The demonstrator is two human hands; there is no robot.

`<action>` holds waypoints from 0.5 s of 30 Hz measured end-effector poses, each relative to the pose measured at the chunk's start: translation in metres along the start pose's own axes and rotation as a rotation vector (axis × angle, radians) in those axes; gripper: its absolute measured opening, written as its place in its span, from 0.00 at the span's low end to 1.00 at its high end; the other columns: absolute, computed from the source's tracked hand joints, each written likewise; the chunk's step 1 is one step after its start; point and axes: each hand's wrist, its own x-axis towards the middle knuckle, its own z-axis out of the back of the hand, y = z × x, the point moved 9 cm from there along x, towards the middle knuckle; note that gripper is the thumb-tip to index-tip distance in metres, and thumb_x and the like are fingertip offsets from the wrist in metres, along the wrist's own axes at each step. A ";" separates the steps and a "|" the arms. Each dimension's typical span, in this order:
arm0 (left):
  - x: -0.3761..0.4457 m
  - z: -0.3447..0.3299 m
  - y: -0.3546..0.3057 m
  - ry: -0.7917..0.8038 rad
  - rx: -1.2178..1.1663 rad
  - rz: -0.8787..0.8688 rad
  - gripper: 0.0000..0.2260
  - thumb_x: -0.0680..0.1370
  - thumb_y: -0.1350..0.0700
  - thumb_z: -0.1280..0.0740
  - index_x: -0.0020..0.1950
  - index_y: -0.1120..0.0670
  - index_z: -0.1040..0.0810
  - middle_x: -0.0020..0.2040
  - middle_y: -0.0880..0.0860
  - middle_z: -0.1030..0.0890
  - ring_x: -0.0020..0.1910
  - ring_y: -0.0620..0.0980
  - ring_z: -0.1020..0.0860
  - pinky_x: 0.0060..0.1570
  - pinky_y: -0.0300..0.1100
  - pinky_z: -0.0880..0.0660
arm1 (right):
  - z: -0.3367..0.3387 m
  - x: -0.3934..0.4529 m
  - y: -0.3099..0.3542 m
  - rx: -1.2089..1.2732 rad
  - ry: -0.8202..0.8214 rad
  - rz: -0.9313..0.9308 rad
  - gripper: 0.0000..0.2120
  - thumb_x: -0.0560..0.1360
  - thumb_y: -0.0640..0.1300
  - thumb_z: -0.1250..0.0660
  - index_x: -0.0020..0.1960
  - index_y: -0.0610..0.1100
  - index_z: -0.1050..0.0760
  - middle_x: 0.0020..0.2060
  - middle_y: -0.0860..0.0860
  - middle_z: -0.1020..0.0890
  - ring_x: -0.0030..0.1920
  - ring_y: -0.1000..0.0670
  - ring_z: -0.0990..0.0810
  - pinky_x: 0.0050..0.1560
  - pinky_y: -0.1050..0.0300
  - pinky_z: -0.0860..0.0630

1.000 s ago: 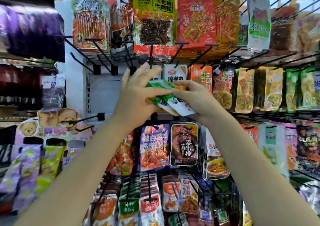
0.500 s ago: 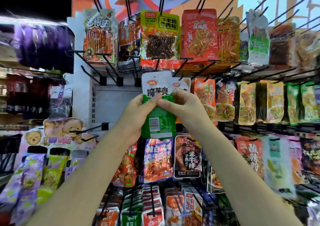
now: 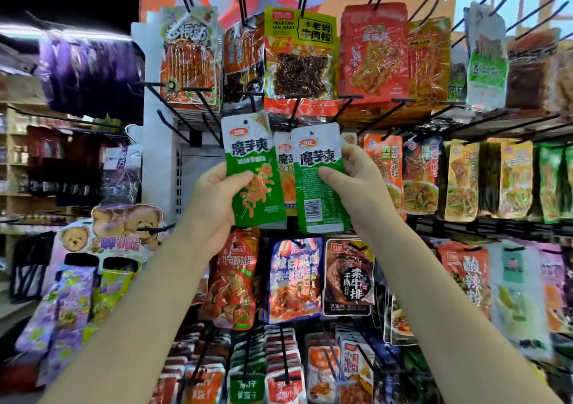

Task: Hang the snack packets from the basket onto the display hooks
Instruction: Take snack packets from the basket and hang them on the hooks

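Holding two green-and-white snack packets upright in front of the display rack (image 3: pixel 161 72), the person stands at the sorting stage that precedes hanging. The left hand (image 3: pixel 214 205) grips the left packet (image 3: pixel 252 171) near its lower half, thumb pressed across the printed front and the other fingers curled behind it. The right hand (image 3: pixel 356 186) pinches the right packet (image 3: pixel 321 177) at mid-height, thumb on the face that shows the barcode, fingers wrapped behind. The two packets sit side by side, edges close or just overlapping; a third packet of the same brand (image 3: pixel 285 171), with an orange front, shows in the gap between them, and whether it is held or already hung cannot be told. Each held packet has a small punched hole (image 3: pixel 311 133) near its top edge. The basket is not in view.

Black hooks (image 3: pixel 294 115) jut from the rack just above the packets, at the bottom edge of the top row of hung goods (image 3: pixel 300 59). Further stocked rows fill the rack toward its right edge and lower edge.

Judged step: packets separated and oriented, none yet threaded. The next move probably calls for raising one packet, aligning its hole with a hook tip, and sliding it back along the hook. The hole is small and the film is limp, so the packet top may need steadying close to the hole
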 end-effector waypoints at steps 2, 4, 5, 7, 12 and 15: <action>0.002 0.013 -0.008 -0.055 0.019 -0.039 0.09 0.81 0.65 0.35 0.58 0.57 0.20 0.46 0.53 0.14 0.42 0.51 0.15 0.35 0.48 0.17 | -0.006 0.003 0.006 0.052 0.018 0.022 0.24 0.79 0.36 0.32 0.72 0.49 0.35 0.64 0.46 0.20 0.61 0.48 0.19 0.61 0.48 0.21; 0.002 0.025 -0.015 -0.090 0.037 -0.070 0.08 0.80 0.65 0.34 0.55 0.55 0.19 0.45 0.52 0.13 0.41 0.49 0.14 0.35 0.47 0.17 | -0.015 0.008 0.012 0.048 0.038 0.069 0.23 0.79 0.38 0.31 0.69 0.52 0.34 0.58 0.45 0.17 0.53 0.46 0.15 0.54 0.46 0.17; 0.002 0.031 -0.017 -0.099 0.045 -0.075 0.07 0.80 0.64 0.33 0.55 0.55 0.20 0.46 0.52 0.13 0.42 0.50 0.14 0.37 0.48 0.17 | -0.020 0.009 0.016 0.011 0.031 0.095 0.20 0.79 0.41 0.30 0.67 0.52 0.32 0.56 0.46 0.16 0.53 0.46 0.15 0.54 0.44 0.18; 0.001 0.040 -0.019 -0.116 0.069 -0.076 0.07 0.80 0.64 0.33 0.55 0.54 0.20 0.49 0.54 0.14 0.44 0.52 0.14 0.41 0.51 0.16 | -0.032 0.013 0.021 -0.068 0.022 0.124 0.15 0.76 0.49 0.27 0.59 0.51 0.27 0.55 0.48 0.16 0.54 0.46 0.16 0.57 0.40 0.20; 0.000 0.038 -0.020 -0.121 0.138 -0.107 0.06 0.80 0.62 0.32 0.52 0.53 0.18 0.49 0.55 0.13 0.49 0.57 0.15 0.47 0.53 0.17 | -0.056 0.015 0.032 -0.095 -0.054 0.219 0.09 0.76 0.46 0.26 0.50 0.48 0.26 0.44 0.43 0.19 0.40 0.51 0.24 0.42 0.54 0.25; -0.001 0.019 -0.023 -0.073 0.181 -0.140 0.07 0.82 0.61 0.34 0.51 0.51 0.18 0.45 0.51 0.13 0.47 0.53 0.14 0.45 0.49 0.16 | -0.078 0.008 0.044 -0.112 -0.070 0.303 0.10 0.77 0.50 0.27 0.46 0.49 0.28 0.34 0.49 0.29 0.33 0.55 0.33 0.35 0.63 0.34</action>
